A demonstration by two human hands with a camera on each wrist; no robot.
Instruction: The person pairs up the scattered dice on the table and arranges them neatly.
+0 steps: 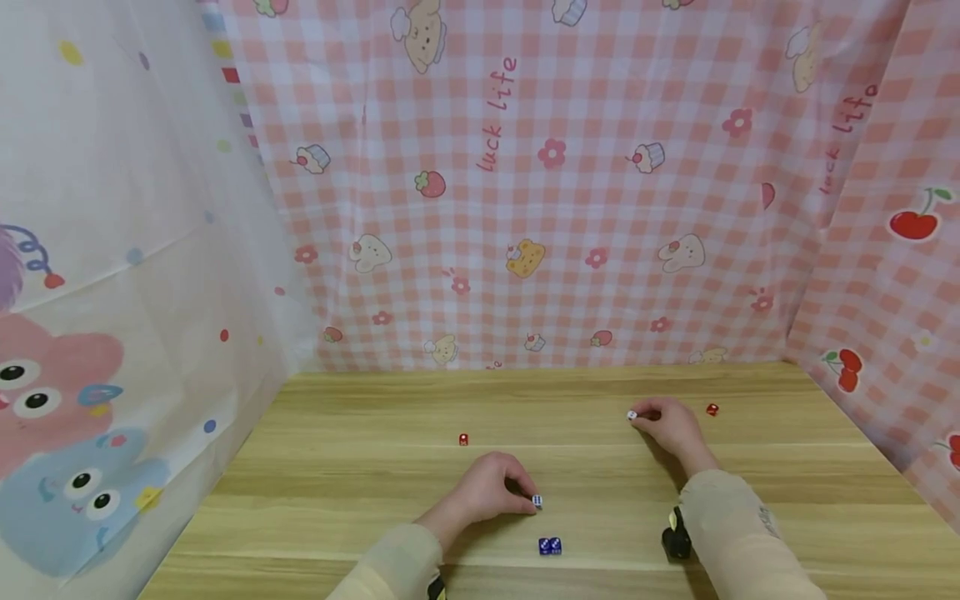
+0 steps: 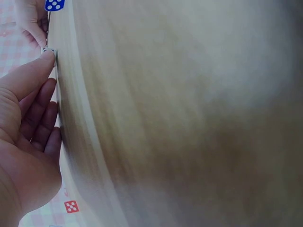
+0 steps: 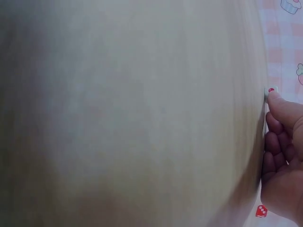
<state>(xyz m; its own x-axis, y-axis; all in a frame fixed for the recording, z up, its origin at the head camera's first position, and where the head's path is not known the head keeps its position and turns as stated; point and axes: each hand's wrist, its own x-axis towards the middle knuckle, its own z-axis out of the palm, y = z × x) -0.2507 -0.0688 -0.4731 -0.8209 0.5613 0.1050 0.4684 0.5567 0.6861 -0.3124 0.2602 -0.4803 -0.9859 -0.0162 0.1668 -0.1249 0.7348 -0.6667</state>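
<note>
In the head view my left hand pinches a white die between thumb and finger, low over the wooden table. Just in front of me, below that die, two blue dice sit side by side, touching. Farther off to the right, my right hand pinches another white die at its fingertips. The left wrist view shows the thumb covering most of the left die. A red pip shows on the right die in the right wrist view.
One red die lies beyond my left hand. A second red die lies to the right of my right hand. The wooden table ends at a pink checked cloth behind, with a white printed cloth on the left.
</note>
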